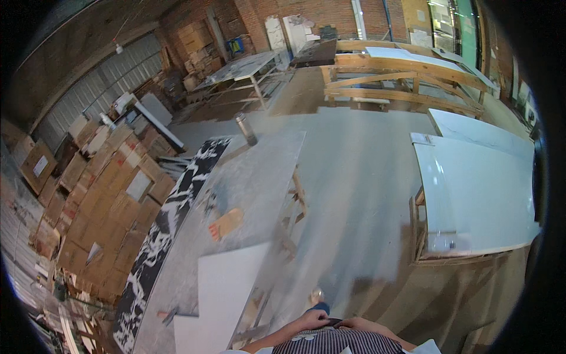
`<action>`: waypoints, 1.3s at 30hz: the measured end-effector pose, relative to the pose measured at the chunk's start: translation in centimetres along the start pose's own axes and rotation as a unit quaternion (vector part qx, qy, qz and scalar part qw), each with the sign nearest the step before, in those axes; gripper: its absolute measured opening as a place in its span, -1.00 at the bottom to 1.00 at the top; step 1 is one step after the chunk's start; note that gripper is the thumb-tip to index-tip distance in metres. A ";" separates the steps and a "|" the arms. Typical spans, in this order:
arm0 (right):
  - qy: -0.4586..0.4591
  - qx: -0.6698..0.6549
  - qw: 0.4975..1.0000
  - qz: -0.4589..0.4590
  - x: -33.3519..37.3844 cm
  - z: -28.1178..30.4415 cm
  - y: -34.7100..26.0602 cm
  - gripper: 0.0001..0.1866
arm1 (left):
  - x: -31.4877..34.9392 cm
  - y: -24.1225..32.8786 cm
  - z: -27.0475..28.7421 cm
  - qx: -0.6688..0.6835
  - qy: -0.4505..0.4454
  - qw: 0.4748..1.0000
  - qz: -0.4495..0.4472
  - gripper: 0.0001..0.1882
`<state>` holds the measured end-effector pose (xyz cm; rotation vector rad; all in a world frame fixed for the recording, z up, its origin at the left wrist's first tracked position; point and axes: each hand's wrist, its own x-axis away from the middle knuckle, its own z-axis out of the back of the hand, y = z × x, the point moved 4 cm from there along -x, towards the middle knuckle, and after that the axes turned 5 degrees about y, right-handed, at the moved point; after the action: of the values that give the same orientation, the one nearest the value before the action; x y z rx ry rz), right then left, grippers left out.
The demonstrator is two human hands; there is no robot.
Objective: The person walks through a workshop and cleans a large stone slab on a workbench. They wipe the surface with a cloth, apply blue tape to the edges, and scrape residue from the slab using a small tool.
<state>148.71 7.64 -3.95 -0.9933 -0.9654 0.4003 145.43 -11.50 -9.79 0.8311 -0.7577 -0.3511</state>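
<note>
Both hands are held close together at my waist, in front of a striped apron (339, 342). My left hand (311, 319) is curled, its fingers bent inward. Beside it my right hand (358, 324) is also curled, and its fingertips are mostly hidden. A small dark thing (334, 322) shows between them; what it is I cannot make out. The grey-topped worktable (259, 177) is nearest, ahead and to my left. It carries a white panel (230, 289), a tan object with a reddish end (226, 224), a small dark-handled tool (170, 315) and an upright metallic flask (246, 130).
A black-and-white marbled strip (159, 236) runs along the worktable's left side. Stacked cardboard boxes (106, 218) stand beyond it. To the right, large white panels (483, 183) rest on a wooden stand. A wooden frame (401, 79) and another table (242, 68) are farther back.
</note>
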 end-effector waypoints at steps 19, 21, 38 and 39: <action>0.123 0.249 0.961 0.011 -23.8 47.4 -5.8 -0.56 | -42.9 16.7 35.0 -0.099 0.122 0.973 -0.167 -0.80; 0.103 0.279 0.955 -0.003 -25.5 53.1 -6.2 -0.56 | -47.7 17.1 37.6 -0.093 0.145 0.972 -0.159 -0.80; 0.028 0.355 0.927 0.119 -48.4 86.2 -5.6 -0.63 | -72.9 20.9 64.7 -0.068 0.265 0.961 -0.030 -0.80; 0.027 0.348 0.930 0.116 -49.6 87.8 -6.3 -0.63 | -74.1 20.3 66.5 -0.063 0.263 0.962 -0.026 -0.80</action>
<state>48.06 16.52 -6.08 -0.4590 -0.5792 0.8413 46.04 7.14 0.55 0.7779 -0.2143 -0.2065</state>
